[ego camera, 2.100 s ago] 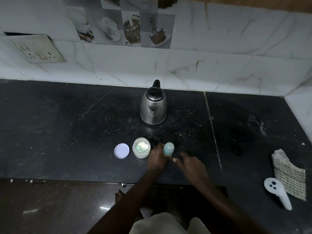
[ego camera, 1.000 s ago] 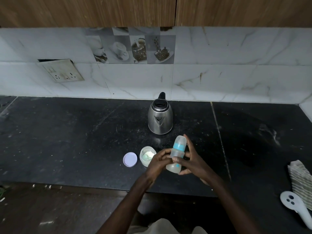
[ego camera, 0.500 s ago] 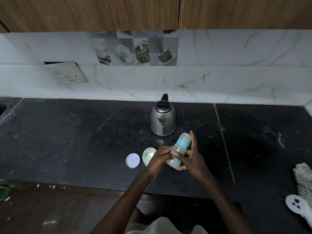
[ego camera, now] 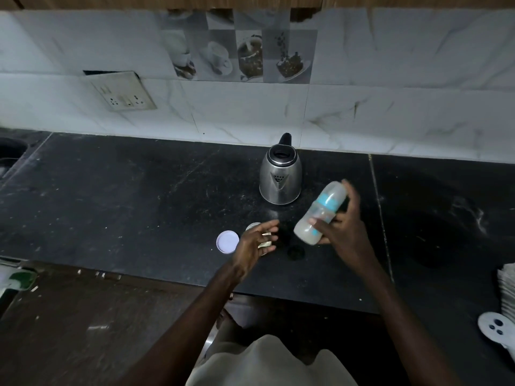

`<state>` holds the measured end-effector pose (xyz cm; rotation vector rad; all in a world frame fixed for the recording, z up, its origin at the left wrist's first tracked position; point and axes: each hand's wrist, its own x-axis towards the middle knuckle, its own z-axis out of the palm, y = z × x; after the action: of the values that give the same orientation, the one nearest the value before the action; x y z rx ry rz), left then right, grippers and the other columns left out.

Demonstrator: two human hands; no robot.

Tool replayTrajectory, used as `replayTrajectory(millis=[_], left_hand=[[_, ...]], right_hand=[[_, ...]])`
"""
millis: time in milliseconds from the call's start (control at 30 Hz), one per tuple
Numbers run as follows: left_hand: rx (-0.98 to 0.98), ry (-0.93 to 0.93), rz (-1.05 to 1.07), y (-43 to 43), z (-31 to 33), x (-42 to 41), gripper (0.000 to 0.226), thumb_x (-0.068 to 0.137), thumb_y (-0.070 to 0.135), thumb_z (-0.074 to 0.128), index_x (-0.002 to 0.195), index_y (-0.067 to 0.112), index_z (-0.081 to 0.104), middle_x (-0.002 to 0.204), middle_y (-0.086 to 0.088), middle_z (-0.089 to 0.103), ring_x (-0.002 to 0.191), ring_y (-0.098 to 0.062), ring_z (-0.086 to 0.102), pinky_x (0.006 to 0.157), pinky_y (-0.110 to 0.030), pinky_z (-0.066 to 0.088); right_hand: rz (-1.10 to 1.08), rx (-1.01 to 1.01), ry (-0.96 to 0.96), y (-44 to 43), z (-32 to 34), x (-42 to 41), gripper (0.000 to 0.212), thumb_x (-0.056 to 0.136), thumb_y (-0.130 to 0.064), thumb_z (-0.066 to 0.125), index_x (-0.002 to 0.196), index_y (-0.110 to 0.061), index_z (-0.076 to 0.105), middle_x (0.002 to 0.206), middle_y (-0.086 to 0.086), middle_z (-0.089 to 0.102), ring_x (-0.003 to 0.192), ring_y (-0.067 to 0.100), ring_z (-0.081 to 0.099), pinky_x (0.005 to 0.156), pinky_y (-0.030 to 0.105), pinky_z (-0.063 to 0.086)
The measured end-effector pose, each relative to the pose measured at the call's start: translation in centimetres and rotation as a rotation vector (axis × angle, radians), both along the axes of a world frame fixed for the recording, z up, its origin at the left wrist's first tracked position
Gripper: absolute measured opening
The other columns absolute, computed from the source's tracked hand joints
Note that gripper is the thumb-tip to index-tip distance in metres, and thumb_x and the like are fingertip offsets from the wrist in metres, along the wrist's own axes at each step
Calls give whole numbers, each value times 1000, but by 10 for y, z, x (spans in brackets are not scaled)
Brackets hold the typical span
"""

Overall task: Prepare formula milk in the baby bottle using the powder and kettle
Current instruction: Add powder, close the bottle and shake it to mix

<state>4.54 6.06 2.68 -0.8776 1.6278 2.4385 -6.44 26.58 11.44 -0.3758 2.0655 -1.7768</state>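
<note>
Grips the baby bottle [ego camera: 320,213] in the right hand [ego camera: 344,229] alone, fingers wrapped round the lower body. Holds it in the air just right of and in front of the kettle [ego camera: 280,176], not touching it. Tilts it hard, with the base down-left and the blue collar and clear cap up-right. Shows pale cloudy fill pooled at the base.

Had both hands on it half a second ago, nearer upright and closer to the middle. Has since let go with the left hand [ego camera: 256,242] and swung the bottle rightward. Blurs slightly at the bottle and right fingertips, so probably mid-shake, as a guess.

Leaves the left hand wide, fingers spread, holding nothing, over the open powder jar [ego camera: 253,225] and hiding most of it. Cannot tell whether it touches the jar. Leaves the jar lid [ego camera: 227,242] flat just left of the jar.

Reads as late in the task: capped and cloudy, so powder and water likely already in and only mixing left. Depends now on one grip and a tight collar to avoid leaks. Still needs the jar closed.

Further out on the black counter [ego camera: 139,204]: a small dark round thing [ego camera: 296,252] between the hands, too dim to identify. Near the right edge, a folded cloth [ego camera: 507,288] and a white controller [ego camera: 494,328].
</note>
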Motion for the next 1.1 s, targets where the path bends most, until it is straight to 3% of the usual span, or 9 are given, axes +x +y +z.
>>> replayTrajectory(millis=[133,267,433,567,667,767,900,1033,1100], left_hand=[[36,23,97,-6,4,4,67,68,15,50,133,10,67,119,-4,67,97,-13,67,82,-27,56],[148,5,230,-3,7,1,44,93,26,48,130,12,69,122,-9,67,98,-18,68,87,-32,54],[318,0,306,8,15,-12,49,103,40,43,134,11,69,130,-9,72,108,-22,72,93,-35,54],[406,56,304,24,23,-21,54,102,46,47,135,8,68,133,-13,72,116,-24,68,102,-40,50],[399,55,284,31,27,-27,58,102,49,47,138,9,66,137,-13,69,128,-26,63,117,-43,40],[412,37,282,36,31,-30,60,103,52,44,141,10,64,138,-11,69,130,-25,62,113,-40,43],[442,32,294,42,30,-34,62,104,52,43,140,6,63,140,-16,67,131,-30,60,108,-38,46],[477,27,313,41,29,-39,61,103,54,41,139,11,65,141,-12,67,133,-25,60,120,-41,39],[513,28,337,41,27,-40,63,102,54,43,140,9,64,142,-14,66,136,-28,58,123,-45,36]], right_hand=[[-345,-203,40,-1,18,6,98,89,-9,80,157,-45,20,121,-18,61,107,14,74,66,46,65],[-12,6,20,-11,9,23,106,82,-12,87,154,-52,20,131,7,65,106,20,74,71,49,66],[-418,-242,106,-16,27,17,100,86,-9,83,157,-41,21,119,-16,70,104,13,75,71,49,66],[-101,11,208,-19,15,40,110,78,-15,90,158,-44,21,127,-18,63,103,0,72,85,35,64],[-209,-1,275,-13,27,28,112,76,-16,93,157,-45,21,132,-22,58,106,-3,70,88,22,60],[-300,-45,338,-13,32,23,113,77,-16,92,159,-42,19,143,-13,55,114,4,70,93,30,61],[-17,189,403,-6,25,26,116,76,-28,92,158,-52,15,149,-6,54,111,11,70,89,39,63],[-403,-63,374,-9,32,16,112,78,-18,91,160,-39,18,147,-5,52,116,8,69,91,28,61],[-254,30,336,-15,24,24,114,76,-20,92,159,-44,17,142,-7,56,110,4,70,90,37,63]])
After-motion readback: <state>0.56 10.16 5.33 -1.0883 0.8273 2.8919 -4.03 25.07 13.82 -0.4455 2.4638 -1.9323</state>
